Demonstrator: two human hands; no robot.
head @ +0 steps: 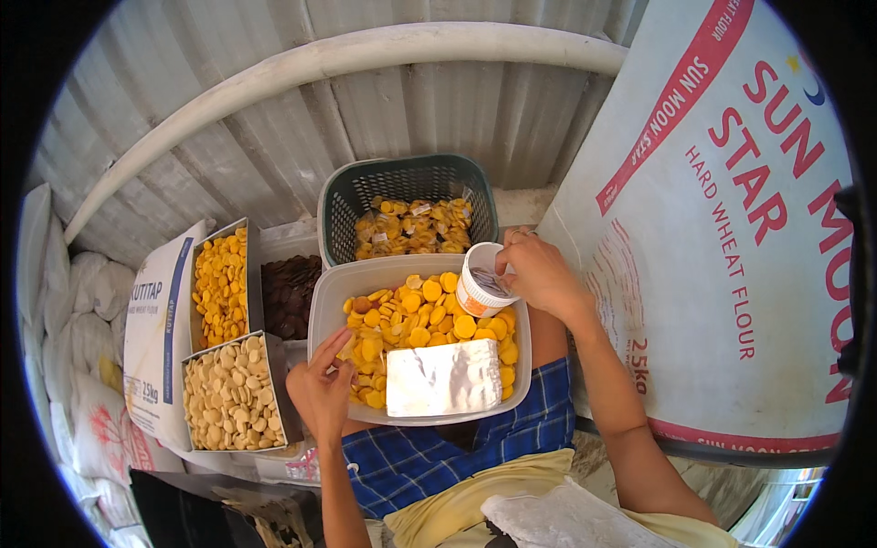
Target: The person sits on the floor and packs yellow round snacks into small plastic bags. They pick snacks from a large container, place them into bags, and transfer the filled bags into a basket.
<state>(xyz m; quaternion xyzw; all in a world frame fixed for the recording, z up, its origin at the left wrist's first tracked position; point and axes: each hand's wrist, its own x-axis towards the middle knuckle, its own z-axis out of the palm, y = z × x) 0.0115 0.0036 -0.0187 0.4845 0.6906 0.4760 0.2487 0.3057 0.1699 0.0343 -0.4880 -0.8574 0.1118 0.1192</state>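
Note:
A translucent plastic tub [318,301] of small round yellow biscuits [431,291] rests on my lap. My left hand [322,390] is at its left rim, with thumb and fingers on a small clear plastic bag [370,348] that has yellow biscuits in it. At the tub's back right, a white plastic cup [474,298] holds small paper slips [488,281]. My right hand [541,274] reaches into this cup; its fingertips are among the slips, and whether they grip one is unclear. A shiny white flat stack [444,380], perhaps of plastic bags, lies on the biscuits at the front.
Behind the tub stands a dark green basket [336,226] with filled bags. Left are boxes of orange-yellow [223,288] and pale biscuits [233,390], plus dark brown pieces [291,294]. A large flour sack [685,288] rises at right; a pipe [438,44] crosses the corrugated wall.

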